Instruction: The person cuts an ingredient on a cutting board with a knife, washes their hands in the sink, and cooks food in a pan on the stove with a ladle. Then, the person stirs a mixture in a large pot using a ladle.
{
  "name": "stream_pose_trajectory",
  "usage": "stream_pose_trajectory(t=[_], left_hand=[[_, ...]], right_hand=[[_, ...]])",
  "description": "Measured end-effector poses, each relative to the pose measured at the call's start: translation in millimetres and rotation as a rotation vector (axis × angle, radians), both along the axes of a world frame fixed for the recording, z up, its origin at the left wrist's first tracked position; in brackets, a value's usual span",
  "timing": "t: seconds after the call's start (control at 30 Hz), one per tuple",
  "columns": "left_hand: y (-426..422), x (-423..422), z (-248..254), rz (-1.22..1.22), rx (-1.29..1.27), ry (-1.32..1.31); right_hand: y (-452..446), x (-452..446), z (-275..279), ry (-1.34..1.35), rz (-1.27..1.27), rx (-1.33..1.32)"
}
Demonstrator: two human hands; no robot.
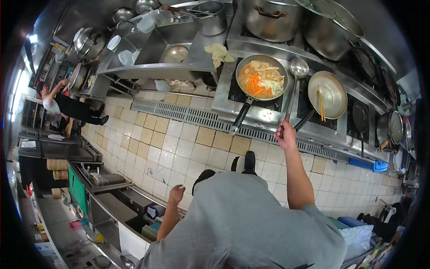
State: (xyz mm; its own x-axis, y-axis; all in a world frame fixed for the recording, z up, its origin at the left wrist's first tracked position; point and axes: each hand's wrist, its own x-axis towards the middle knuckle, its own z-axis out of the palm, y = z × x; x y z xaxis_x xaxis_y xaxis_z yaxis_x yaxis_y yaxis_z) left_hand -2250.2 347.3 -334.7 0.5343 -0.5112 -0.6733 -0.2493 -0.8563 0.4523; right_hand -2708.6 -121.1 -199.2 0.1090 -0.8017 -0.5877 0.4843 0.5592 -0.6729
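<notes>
My right hand [285, 134] is closed round the long handle of a ladle [298, 67], whose bowl rests on the stove between two pans. Left of it, a frying pan [262, 77] holds shredded carrot, pale shreds and light brown pieces in orange liquid; its black handle points toward me. On the right sits a second pan [328, 95] with a pair of chopsticks [321, 103] leaning in it. My left hand [177, 193] hangs low over the floor beside my body, away from the stove; how its fingers lie is too small to tell.
Large pots [273, 20] stand at the back of the stove. A yellowish cloth [218, 54] lies on the steel edge near the sink [156, 45]. Another person [67, 105] works at the far left. Behind my left side is a steel counter [112, 208].
</notes>
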Motion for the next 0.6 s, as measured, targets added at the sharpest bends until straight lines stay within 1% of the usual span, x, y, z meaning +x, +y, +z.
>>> stream_pose_trajectory(t=[0.03,0.07,0.1,0.13,0.17,0.23,0.27,0.3,0.33,0.37,0.43,0.47,0.5,0.53,0.57,0.6], left_hand=[[-23,-3,12,0.007,-0.060,0.029],[-47,-4,19,-0.079,-0.060,0.001],[-74,-3,24,-0.090,-0.061,0.002],[-100,-5,30,-0.135,-0.143,0.015],[-123,-10,36,-0.176,-0.221,0.034],[-195,-30,69,-0.097,-0.249,0.195],[-229,-42,83,-0.052,-0.281,0.302],[-265,-55,95,-0.005,-0.317,0.409],[-300,-69,107,-0.038,-0.351,0.507],[-331,-83,116,-0.072,-0.383,0.604],[-382,-113,128,-0.118,-0.380,0.754],[-404,-131,136,-0.130,-0.368,0.785],[-419,-145,145,-0.142,-0.353,0.811],[-425,-155,151,-0.143,-0.349,0.814],[-433,-164,155,-0.195,-0.316,0.832],[-438,-169,156,-0.246,-0.283,0.852]], right_hand=[[-1,-3,6,0.001,-0.007,0.004],[3,-6,11,0.100,0.022,-0.034],[8,-8,13,0.201,0.051,-0.073],[20,-9,12,0.449,0.080,-0.167],[36,-12,21,0.456,0.078,-0.162],[64,-13,46,0.696,0.136,-0.290],[73,-14,45,0.705,0.134,-0.284],[79,-14,44,0.663,0.167,-0.342],[82,-12,44,0.620,0.199,-0.398],[75,-8,59,0.628,0.194,-0.393],[43,4,105,0.176,0.371,-0.182],[31,4,94,0.361,0.375,-0.286],[31,10,97,0.366,0.375,-0.285],[33,19,100,0.558,0.380,-0.269],[32,25,102,0.752,0.382,-0.253],[33,24,89,0.918,0.392,-0.361]])
